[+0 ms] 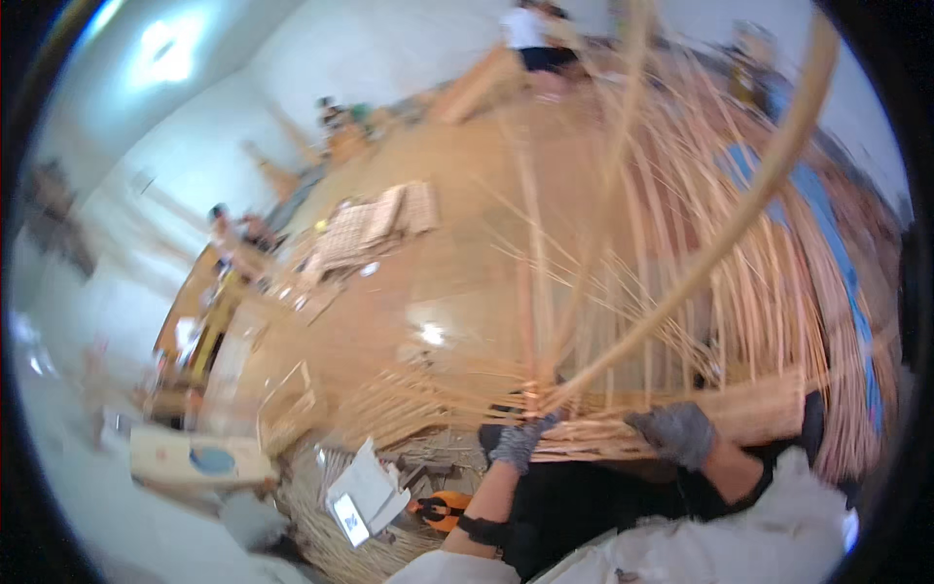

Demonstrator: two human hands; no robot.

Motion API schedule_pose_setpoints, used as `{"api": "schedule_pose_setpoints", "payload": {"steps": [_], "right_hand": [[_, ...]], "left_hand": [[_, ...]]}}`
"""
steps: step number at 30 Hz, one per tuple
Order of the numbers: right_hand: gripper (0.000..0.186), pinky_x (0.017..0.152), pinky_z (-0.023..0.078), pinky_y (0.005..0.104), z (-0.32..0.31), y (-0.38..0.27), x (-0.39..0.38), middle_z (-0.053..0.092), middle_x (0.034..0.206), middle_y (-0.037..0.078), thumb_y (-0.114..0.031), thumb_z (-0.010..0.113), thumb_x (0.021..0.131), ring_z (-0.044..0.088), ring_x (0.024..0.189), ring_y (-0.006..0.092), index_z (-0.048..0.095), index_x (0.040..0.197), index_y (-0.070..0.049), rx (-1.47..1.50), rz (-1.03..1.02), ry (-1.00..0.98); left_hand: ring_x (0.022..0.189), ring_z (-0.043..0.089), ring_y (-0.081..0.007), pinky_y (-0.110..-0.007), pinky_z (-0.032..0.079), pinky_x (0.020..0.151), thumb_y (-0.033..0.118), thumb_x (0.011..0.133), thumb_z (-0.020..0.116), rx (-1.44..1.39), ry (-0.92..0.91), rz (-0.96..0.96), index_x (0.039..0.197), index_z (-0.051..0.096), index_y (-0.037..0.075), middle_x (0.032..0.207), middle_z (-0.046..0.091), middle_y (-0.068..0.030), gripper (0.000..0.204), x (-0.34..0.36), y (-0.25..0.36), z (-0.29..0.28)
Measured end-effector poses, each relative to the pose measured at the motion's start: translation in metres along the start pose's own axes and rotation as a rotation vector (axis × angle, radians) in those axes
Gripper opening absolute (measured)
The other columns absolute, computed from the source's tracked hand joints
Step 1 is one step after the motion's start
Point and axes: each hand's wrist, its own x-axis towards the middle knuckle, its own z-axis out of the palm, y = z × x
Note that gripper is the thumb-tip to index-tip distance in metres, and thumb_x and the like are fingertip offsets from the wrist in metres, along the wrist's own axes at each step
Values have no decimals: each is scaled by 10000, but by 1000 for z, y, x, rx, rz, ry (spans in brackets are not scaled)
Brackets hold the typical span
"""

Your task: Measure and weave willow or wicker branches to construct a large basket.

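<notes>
A woven panel of pale wicker strips [759, 414] lies across my lap, with long loose strips fanning up and away from it. My left hand [525, 440], in a grey knit glove, is closed around the strips at the panel's left part, where a thick pale rod [696, 277] rises toward the upper right. Farther right, my right hand [678, 435], gloved the same, rests against the panel's near edge. Its fingers are curled together, and motion blur hides what is between them.
Bundles of long strips [837, 389] with a blue band [846, 263] stand at the right. Left of my legs are a phone [350, 519], papers [367, 482] and an orange-and-black tool [443, 510]. Woven mats [375, 224] lie on the floor; people [530, 34] are farther off.
</notes>
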Motion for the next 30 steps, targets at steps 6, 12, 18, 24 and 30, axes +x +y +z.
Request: {"api": "schedule_pose_setpoints", "payload": {"steps": [6, 12, 18, 24, 30], "right_hand": [[272, 436, 407, 376, 19, -1, -10, 509, 552, 74, -163, 510, 746, 538, 502, 246, 530, 1015, -130, -117, -84, 59], [301, 454, 402, 405, 24, 2, -5, 512, 561, 82, -136, 513, 718, 540, 517, 260, 531, 1017, -109, -124, -92, 94], [297, 475, 416, 394, 22, 8, -6, 543, 594, 99, -145, 523, 711, 555, 548, 265, 547, 1004, -102, -104, -41, 21], [286, 466, 413, 393, 23, -4, 0, 540, 589, 103, -138, 532, 705, 549, 542, 273, 555, 988, -102, -134, -20, 23], [270, 436, 387, 390, 24, -1, 0, 488, 534, 93, -106, 540, 673, 510, 488, 269, 552, 943, -105, -148, -45, 102]], "left_hand": [[913, 543, -222, -339, 443, 763, 319, 656, 727, 244, 118, 277, 1104, 509, 48, 1029, 570, -106, 566, 15, -27, 9], [809, 558, -180, -311, 449, 705, 290, 618, 755, -10, 25, 65, 1041, 547, 27, 933, 598, -92, 540, 26, -35, 6], [801, 558, -171, -309, 451, 698, 278, 633, 746, 166, 62, 230, 1029, 546, 34, 909, 600, -84, 507, 40, -46, 15], [853, 544, -235, -332, 440, 727, 326, 616, 750, -41, 88, 106, 1015, 526, 17, 949, 571, -121, 552, 74, -107, 15], [864, 544, -239, -334, 437, 727, 356, 612, 747, 107, 38, 167, 1023, 523, 3, 947, 567, -132, 586, 50, -69, 15]]}}
